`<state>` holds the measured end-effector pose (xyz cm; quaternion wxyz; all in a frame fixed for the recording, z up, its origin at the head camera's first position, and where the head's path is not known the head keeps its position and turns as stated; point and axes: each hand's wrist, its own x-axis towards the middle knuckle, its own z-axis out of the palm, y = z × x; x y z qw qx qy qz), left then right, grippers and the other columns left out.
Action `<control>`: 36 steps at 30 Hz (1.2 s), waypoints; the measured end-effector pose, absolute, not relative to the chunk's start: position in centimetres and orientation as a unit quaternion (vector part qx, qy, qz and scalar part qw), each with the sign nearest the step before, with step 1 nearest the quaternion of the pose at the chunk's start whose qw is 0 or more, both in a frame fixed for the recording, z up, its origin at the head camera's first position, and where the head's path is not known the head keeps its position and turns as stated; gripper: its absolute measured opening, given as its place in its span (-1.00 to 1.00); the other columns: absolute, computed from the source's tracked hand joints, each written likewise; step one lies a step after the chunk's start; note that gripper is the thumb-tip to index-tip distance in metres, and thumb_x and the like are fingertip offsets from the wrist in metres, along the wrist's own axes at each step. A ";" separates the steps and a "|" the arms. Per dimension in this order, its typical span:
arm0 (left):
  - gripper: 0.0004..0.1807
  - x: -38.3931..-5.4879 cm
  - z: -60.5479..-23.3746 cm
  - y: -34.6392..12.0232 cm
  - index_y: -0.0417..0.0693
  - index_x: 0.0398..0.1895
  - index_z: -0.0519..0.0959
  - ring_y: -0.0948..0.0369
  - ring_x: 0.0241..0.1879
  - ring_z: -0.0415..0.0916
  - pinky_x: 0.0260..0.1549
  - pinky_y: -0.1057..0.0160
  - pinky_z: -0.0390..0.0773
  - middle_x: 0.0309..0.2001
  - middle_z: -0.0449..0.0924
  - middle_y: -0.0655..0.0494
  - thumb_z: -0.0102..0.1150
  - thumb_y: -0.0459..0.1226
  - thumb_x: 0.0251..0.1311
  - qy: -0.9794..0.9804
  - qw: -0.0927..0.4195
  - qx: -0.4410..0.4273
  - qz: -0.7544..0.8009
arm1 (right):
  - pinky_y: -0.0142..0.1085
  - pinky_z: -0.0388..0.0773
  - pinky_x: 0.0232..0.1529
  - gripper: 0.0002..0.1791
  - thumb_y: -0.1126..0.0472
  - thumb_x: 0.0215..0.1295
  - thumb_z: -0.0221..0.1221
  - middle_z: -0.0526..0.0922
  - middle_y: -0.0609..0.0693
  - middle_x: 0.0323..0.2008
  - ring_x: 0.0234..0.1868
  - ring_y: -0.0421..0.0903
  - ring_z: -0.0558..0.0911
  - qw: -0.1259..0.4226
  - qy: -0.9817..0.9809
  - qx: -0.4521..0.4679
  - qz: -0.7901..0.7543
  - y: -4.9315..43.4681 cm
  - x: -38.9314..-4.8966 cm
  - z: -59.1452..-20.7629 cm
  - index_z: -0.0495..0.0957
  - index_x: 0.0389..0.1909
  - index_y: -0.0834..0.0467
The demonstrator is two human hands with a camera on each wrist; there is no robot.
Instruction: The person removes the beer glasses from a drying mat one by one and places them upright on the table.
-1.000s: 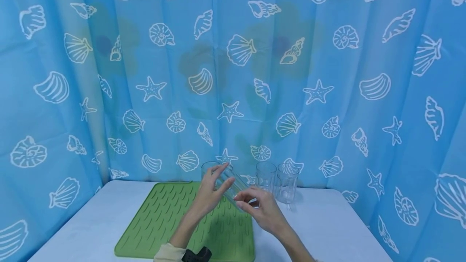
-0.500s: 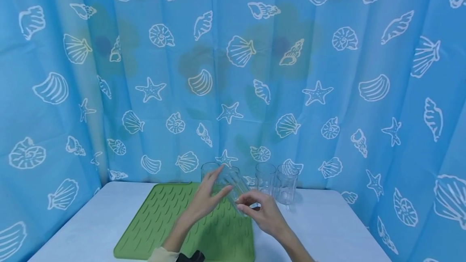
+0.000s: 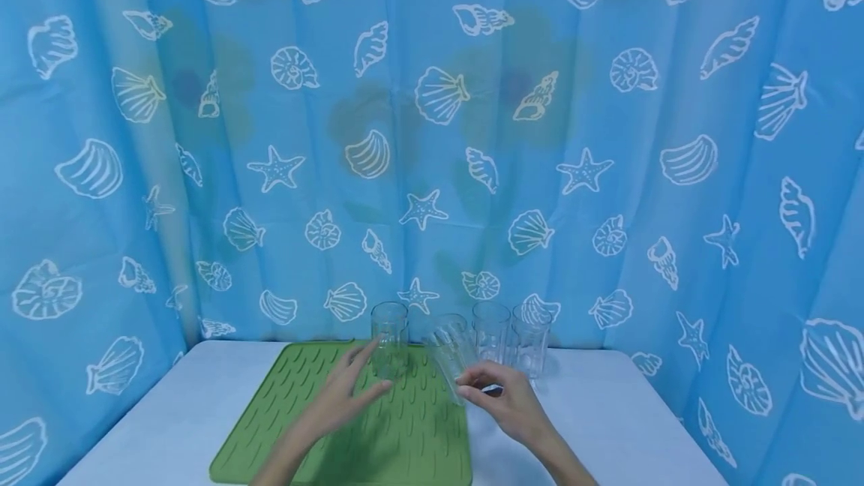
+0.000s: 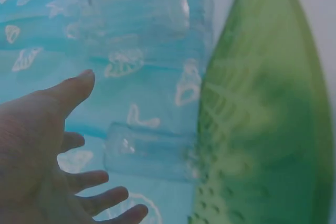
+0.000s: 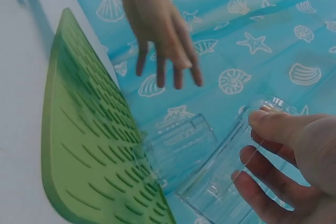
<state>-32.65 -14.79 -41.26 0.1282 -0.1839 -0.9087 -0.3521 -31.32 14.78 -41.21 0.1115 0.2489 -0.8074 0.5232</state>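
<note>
My right hand (image 3: 502, 396) pinches a clear drinking glass (image 3: 451, 351) near its lower end; the glass tilts to the left above the mat's right edge. In the right wrist view, the thumb of that hand (image 5: 304, 156) lies on the glass (image 5: 223, 174) with the fingers on its other side. A second clear glass (image 3: 389, 328) stands upright at the back of the green ridged mat (image 3: 270, 426). Just in front of it, my left hand (image 3: 337, 400) hovers over the mat, fingers spread and holding nothing. The left wrist view shows the standing glass (image 4: 152, 153) beyond those fingertips.
Two more clear glasses, one (image 3: 491, 328) beside the other (image 3: 532, 343), stand on the white table (image 3: 594, 411) right of the mat. A blue curtain (image 3: 432, 141) with white shell prints encloses the back and sides.
My left hand has drawn away from the tilted glass, down and to the left. My right hand has shifted slightly right with the glass, which now leans less.
</note>
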 end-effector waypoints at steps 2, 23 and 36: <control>-0.12 -32.3 -41.8 -15.6 0.13 0.55 0.11 -0.31 0.39 0.18 0.22 -0.46 0.37 0.46 0.13 -0.28 0.14 0.21 0.25 -0.915 0.109 -0.171 -0.350 | -0.37 0.76 -0.26 -0.83 0.02 0.27 0.30 0.75 0.01 -0.18 -0.25 -0.22 0.73 0.107 -0.804 0.249 0.529 15.1 -31.4 -41.3 0.68 -0.21 0.00; -0.02 -31.2 -46.7 -23.8 -0.09 0.52 0.15 -0.59 0.37 -0.17 0.12 -0.73 -0.16 0.48 -0.08 -0.48 0.05 0.32 0.20 -0.971 -0.075 -0.038 -0.223 | -0.35 0.78 -0.22 -0.73 0.14 0.22 0.35 0.69 0.22 -0.18 -0.27 -0.21 0.73 0.086 -0.777 0.207 0.588 17.8 -31.8 -43.0 0.65 -0.18 0.25; 0.02 -31.2 -46.3 -23.9 -0.07 0.50 0.21 -0.52 0.43 -0.22 0.19 -0.70 -0.21 0.50 -0.05 -0.40 0.00 0.40 0.14 -0.975 -0.119 -0.026 -0.186 | -0.31 0.80 -0.22 -0.70 0.16 0.23 0.34 0.70 0.21 -0.16 -0.28 -0.19 0.73 0.057 -0.773 0.189 0.603 18.9 -32.4 -43.9 0.62 -0.16 0.31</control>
